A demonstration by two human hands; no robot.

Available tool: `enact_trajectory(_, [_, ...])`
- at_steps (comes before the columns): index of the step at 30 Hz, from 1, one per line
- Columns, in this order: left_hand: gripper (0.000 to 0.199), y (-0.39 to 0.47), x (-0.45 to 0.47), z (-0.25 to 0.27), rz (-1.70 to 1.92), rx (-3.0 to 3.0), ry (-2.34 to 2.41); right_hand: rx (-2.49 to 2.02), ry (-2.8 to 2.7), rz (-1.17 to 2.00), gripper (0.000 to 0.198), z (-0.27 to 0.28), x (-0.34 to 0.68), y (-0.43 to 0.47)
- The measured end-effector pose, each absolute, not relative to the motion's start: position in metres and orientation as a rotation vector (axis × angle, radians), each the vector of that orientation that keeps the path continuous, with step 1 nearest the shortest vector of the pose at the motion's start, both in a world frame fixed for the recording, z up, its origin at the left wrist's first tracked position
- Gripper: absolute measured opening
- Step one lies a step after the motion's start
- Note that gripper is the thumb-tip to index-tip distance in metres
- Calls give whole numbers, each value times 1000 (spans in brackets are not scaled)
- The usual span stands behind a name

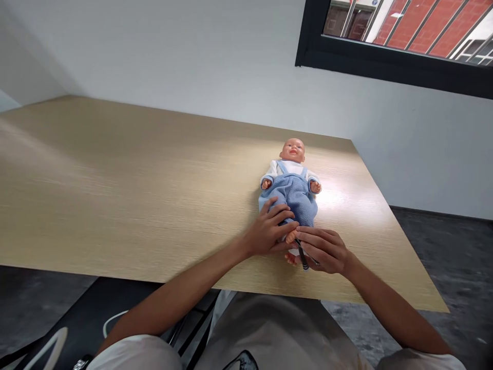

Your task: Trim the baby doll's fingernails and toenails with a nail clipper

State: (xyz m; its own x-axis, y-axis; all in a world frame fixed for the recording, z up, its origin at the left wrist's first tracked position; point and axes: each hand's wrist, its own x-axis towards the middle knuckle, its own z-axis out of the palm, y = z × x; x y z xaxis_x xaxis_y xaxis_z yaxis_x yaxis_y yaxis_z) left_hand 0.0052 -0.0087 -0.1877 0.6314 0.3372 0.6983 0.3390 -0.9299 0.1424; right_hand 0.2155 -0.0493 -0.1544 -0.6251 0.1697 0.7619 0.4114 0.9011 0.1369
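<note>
Room left of doll (pixel 295 194), wall (pixel 185 56) behind

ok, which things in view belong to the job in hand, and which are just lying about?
In the job:
- doll, on its back
- left hand, at the doll's foot
- right hand, holding the dark tool; exact type unclear
- table, under the doll

Just about:
- chair
- white cord
- window

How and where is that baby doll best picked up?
Probably by the chest, just below the arms, coming from both sides: the baby doll lies face up with its arms angled outward, so its upper body seems easy to reach around.
</note>
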Motion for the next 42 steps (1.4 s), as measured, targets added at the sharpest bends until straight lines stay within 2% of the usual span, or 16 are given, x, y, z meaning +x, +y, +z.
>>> enact_trajectory(11, [46,-9,5,-189,-1224,-2821,-579,-388,-2287,-456,49,-157,219,-50])
enact_trajectory(20, [43,-9,5,-189,-1214,-2835,-582,-405,-2297,-573,43,-151,215,-54])
enact_trajectory(26, [46,-9,4,-188,-1194,-2828,-581,-375,-2189,-427,42,-154,213,-48])
enact_trajectory(32, [47,-9,4,-189,-1212,-2822,-578,-429,-2217,-434,59,-165,218,-46])
enact_trajectory(42, [45,-9,3,-188,-1205,-2838,-589,-402,-2288,-496,56,-164,222,-48])
